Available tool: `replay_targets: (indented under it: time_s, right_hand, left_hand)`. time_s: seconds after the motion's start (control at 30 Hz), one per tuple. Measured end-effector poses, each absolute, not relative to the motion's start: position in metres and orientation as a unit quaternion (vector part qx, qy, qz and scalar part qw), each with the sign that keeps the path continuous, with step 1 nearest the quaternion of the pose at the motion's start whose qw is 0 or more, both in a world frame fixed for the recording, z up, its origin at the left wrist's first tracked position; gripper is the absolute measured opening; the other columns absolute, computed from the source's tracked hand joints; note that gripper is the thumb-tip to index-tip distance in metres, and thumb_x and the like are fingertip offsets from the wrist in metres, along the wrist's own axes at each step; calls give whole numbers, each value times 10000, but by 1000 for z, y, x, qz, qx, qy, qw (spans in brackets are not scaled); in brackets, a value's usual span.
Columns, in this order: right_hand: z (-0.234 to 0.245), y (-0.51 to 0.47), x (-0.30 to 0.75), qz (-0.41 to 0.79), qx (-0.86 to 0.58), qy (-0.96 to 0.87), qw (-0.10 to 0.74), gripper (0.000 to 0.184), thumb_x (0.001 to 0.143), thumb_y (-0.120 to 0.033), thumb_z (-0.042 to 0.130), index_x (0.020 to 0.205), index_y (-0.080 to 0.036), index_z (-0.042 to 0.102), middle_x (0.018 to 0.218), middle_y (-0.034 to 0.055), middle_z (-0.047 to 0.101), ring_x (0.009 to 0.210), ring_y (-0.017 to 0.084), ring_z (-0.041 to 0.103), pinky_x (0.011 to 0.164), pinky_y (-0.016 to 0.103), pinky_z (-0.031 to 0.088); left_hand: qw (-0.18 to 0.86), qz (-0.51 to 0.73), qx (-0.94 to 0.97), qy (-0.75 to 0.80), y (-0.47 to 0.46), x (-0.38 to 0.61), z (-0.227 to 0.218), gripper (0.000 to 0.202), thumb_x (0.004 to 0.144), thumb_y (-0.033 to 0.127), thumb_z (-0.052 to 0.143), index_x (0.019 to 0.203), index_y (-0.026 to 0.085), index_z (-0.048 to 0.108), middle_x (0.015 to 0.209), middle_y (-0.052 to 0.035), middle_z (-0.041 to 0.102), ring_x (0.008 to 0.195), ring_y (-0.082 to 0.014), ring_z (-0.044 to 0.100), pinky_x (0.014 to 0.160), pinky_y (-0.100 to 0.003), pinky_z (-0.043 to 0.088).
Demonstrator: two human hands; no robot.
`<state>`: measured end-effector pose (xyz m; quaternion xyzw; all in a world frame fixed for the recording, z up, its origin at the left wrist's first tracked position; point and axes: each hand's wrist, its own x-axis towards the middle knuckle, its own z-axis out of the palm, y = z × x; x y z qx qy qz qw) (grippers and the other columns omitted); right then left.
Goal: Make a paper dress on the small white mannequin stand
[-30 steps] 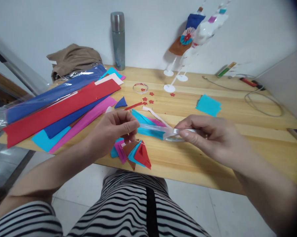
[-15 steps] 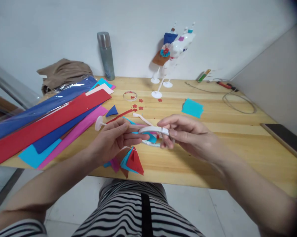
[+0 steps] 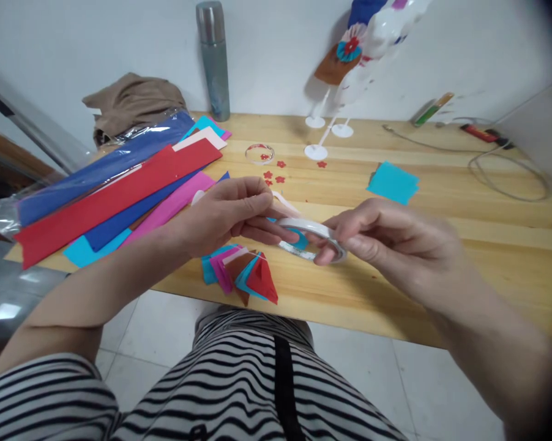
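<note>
Both hands meet over the front of a wooden table. My right hand is closed round a white roll of tape, held level just above the wood. My left hand pinches at the roll's left rim with thumb and fingertips. Just below the hands lies a small pile of folded paper triangles in red, teal, magenta and brown. A strip of teal paper shows through the roll's hole.
Long sheets of red, blue, pink and teal paper fan out at left, partly in clear plastic. A steel flask, a brown cloth, a decorated white figure on stands, a teal square and cables sit further back.
A second ago my hands were apart with a strip stretched between them. They have since closed together, and now both grip the tape roll. The camera has tilted slightly.
</note>
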<state>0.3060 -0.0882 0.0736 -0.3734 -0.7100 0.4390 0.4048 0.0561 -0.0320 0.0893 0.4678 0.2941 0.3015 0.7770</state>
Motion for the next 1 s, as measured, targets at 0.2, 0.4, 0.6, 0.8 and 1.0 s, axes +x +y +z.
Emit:
replay_targets:
  time_s: [0.2,0.4,0.6,0.8,1.0]
  right_hand:
    - [70,-89,307,377,-375,-746,400,224,1066,-422,522,902,-273,553,951,49,758,956,190,714,815,330,551]
    - [66,-98,320,391,-410,-697,439,162,1063,-308,512,907,-294,553,1349,44,671,1319,213,591,1082,384,491]
    - [48,-92,339,439,-394,-665,458,188,1038,-362,583,870,-276,595,1362,53,703,1326,228,618,1087,414,491]
    - [57,-66,346,561,-315,-553,529,295,787,-563,817,988,-358,749,1125,4,824,1177,288,736,1077,514,534]
    - [65,-54,327,630,-274,-594,418,445,879,-694,665,1052,-316,825,1007,46,827,903,231,766,874,386,587]
  left_hand:
    - [747,320,486,321,-33,57,91,199,937,174,689,758,181,601,927,-55,820,811,-226,819,663,-255,642]
    - [674,379,523,357,-30,46,99,231,890,281,746,763,192,576,889,-72,812,802,-254,814,664,-295,655]
    - [649,435,542,308,-24,34,103,297,882,304,764,737,176,539,853,-77,809,766,-253,818,615,-254,638]
    - [672,428,547,256,-21,35,96,317,889,320,792,763,157,551,933,-90,830,792,-254,821,629,-245,651]
    - [709,395,538,227,-22,43,84,332,892,394,802,816,160,579,1015,-115,830,845,-250,823,670,-237,650]
